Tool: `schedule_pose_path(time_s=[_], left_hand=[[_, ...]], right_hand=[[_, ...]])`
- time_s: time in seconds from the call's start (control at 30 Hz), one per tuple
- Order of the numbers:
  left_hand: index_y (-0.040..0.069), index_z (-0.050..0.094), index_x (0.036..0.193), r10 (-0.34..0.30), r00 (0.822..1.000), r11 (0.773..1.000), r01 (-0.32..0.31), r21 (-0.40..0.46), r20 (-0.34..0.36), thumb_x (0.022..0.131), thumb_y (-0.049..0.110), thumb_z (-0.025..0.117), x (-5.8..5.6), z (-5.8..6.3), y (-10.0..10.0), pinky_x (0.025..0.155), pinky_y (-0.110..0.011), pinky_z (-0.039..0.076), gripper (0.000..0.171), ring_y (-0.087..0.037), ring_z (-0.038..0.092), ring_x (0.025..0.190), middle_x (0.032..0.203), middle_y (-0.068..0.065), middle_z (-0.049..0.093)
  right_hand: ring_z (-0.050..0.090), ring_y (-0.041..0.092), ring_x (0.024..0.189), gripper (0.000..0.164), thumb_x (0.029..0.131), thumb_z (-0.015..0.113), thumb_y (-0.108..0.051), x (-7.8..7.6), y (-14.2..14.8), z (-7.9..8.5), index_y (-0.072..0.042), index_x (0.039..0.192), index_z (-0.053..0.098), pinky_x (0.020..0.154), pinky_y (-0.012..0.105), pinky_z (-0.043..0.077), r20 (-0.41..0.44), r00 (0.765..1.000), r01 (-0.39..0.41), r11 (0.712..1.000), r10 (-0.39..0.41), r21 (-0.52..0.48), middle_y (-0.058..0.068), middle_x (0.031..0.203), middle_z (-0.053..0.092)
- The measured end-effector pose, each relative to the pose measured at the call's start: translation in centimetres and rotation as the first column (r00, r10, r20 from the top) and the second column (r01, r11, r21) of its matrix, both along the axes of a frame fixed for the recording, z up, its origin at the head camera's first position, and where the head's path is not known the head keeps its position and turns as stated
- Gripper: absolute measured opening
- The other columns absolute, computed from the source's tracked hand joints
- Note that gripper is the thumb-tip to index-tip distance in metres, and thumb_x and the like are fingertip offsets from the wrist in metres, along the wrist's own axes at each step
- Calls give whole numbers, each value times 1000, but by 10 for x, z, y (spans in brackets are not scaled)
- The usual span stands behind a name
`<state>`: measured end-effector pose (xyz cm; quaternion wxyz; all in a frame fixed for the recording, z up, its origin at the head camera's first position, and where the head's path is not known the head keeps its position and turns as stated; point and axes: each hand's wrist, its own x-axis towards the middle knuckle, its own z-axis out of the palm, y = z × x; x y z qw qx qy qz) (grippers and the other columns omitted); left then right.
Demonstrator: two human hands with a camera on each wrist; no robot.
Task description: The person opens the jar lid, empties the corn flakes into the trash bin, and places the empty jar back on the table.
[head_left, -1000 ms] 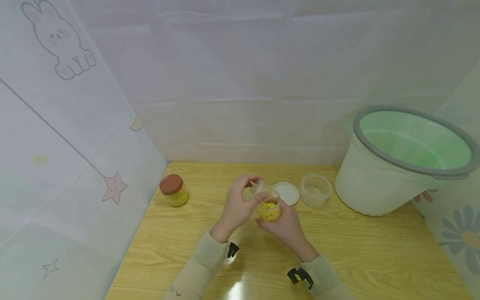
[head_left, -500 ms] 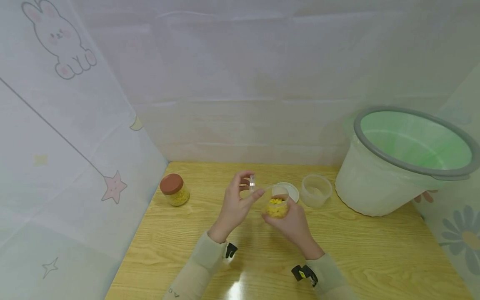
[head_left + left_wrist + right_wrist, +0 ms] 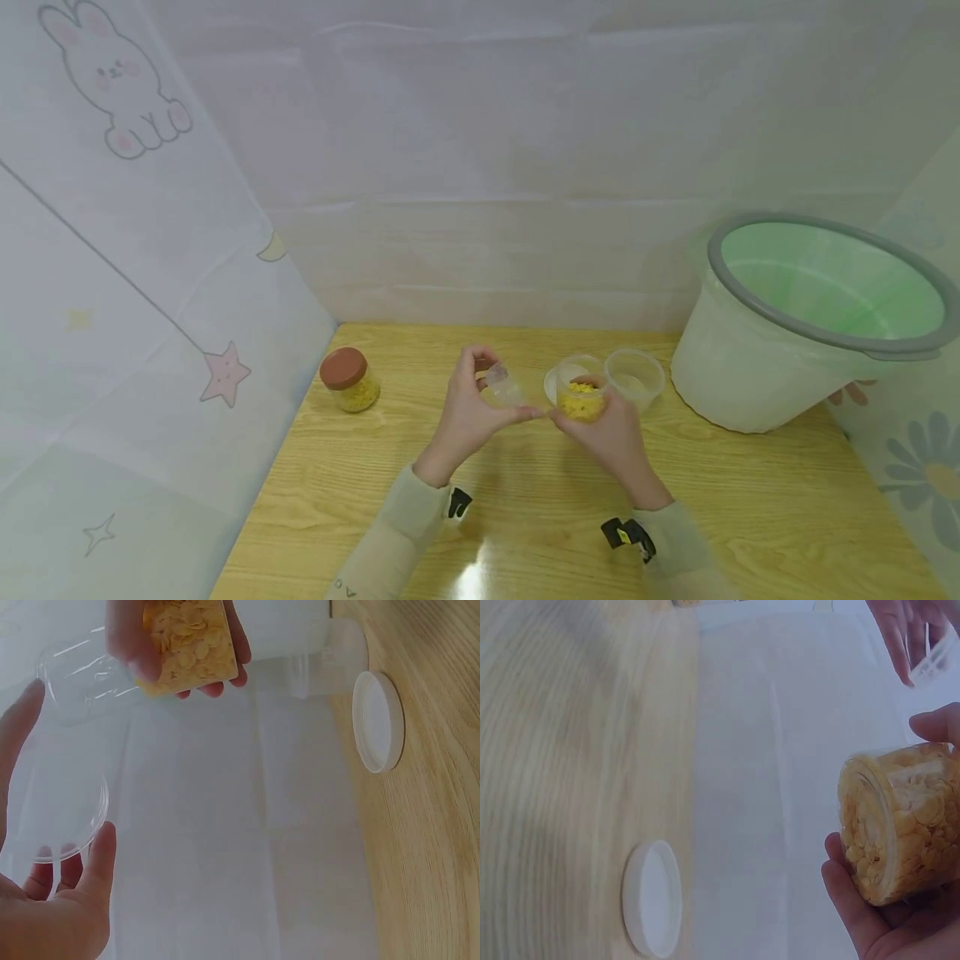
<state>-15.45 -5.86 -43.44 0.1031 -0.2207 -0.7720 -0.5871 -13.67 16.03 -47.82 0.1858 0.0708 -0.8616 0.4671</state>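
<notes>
My right hand point(image 3: 613, 429) grips a clear plastic jar point(image 3: 581, 405) partly filled with yellow flakes, raised over the table. Its mouth is uncovered, and the right wrist view shows the jar's flake-filled base point(image 3: 870, 829). To its left, my left hand point(image 3: 467, 415) holds a thin clear round lid point(image 3: 64, 799) by its edge, tilted and apart from the jar. The two thumbs are close together in the head view. Behind the jar, a white screw lid point(image 3: 379, 724) lies on the table, partly hidden in the head view.
An uncovered clear tub point(image 3: 633, 379) stands just right of the white lid. At the table's point(image 3: 750, 500) back left is a jar with a brown lid point(image 3: 343, 368) and yellow contents. A large white bin point(image 3: 738, 367) with a grey rim stands at the right.
The right hand has carried the jar rightward, away from the left hand. The clear lid has come away from the jar's mouth and turned in my left hand.
</notes>
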Motion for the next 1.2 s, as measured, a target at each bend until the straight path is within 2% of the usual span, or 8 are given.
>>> schedule_pose_path(time_s=[0.17, 0.33, 0.43, 0.7, 0.8, 1.0, 1.13, 1.2], left_hand=[[14, 35, 114, -10, 1000, 1000, 10, -18, 15, 59, 36, 89, 1, 0, 0, 96, -37, 40, 79, -12, 44, 110, 116, 2, 41], [1, 34, 114, -35, 999, 999, 35, 30, 3, 61, 20, 90, 4, 4, 0, 97, -38, 39, 79, -23, 47, 110, 117, -6, 39], [1, 36, 114, -18, 999, 998, 20, 62, -28, 60, 17, 90, 4, 6, 0, 95, -43, 40, 77, -26, 49, 107, 115, -6, 43], [0, 39, 112, 8, 1000, 993, -5, 122, -26, 61, 16, 89, 10, 15, 0, 98, -39, 38, 74, -25, 54, 104, 110, -9, 52], [6, 40, 111, 31, 999, 990, -26, 137, -34, 59, 22, 90, 2, 1, -2, 97, -33, 38, 73, -18, 54, 102, 109, -7, 55], [9, 41, 110, 45, 997, 988, -35, 147, -65, 59, 29, 89, -2, -6, -3, 96, -33, 40, 73, -17, 54, 101, 108, -9, 53], [8, 41, 109, 49, 997, 989, -41, 140, -54, 59, 26, 90, -1, -5, -3, 95, -32, 40, 72, -17, 54, 100, 108, -12, 51], [5, 40, 109, 47, 998, 990, -40, 139, -47, 59, 23, 90, -2, -5, -2, 94, -33, 41, 73, -19, 54, 99, 108, -14, 50]], right_hand=[[59, 14, 68, 58, 67, 85, -34, -4, 14, 9, -7, 111, 60, 56, 28, 49, -21, 999, 44, 999, -43, 17, 4, 87, 65], [57, 19, 84, 64, 68, 84, -37, -6, 30, 18, -7, 117, 56, 69, 38, 48, -18, 994, 108, 994, -108, -6, 7, 100, 61], [54, 24, 87, 70, 68, 83, -39, -5, 39, 23, -7, 120, 47, 70, 40, 44, 15, 986, 164, 986, -164, -36, 13, 102, 56], [56, 14, 78, 65, 67, 85, -30, -4, 62, 39, -7, 112, 46, 61, 18, 44, -63, 969, 235, 968, -241, -87, 2, 96, 59], [58, 10, 79, 63, 66, 86, -22, -2, 71, 46, -7, 113, 48, 62, 14, 45, -113, 962, 235, 965, -248, -116, -2, 99, 60], [57, 7, 74, 59, 63, 87, -7, 3, 89, 63, 1, 112, 55, 61, 12, 43, -255, 918, 266, 949, -304, -171, 4, 100, 61], [54, 4, 75, 52, 66, 84, -5, 13, 93, 85, 1, 112, 59, 63, 13, 40, -319, 876, 317, 931, -361, -183, 4, 97, 61], [52, 5, 76, 52, 68, 82, -5, 19, 95, 96, 0, 114, 59, 64, 15, 39, -329, 868, 322, 926, -372, -197, 3, 97, 60]])
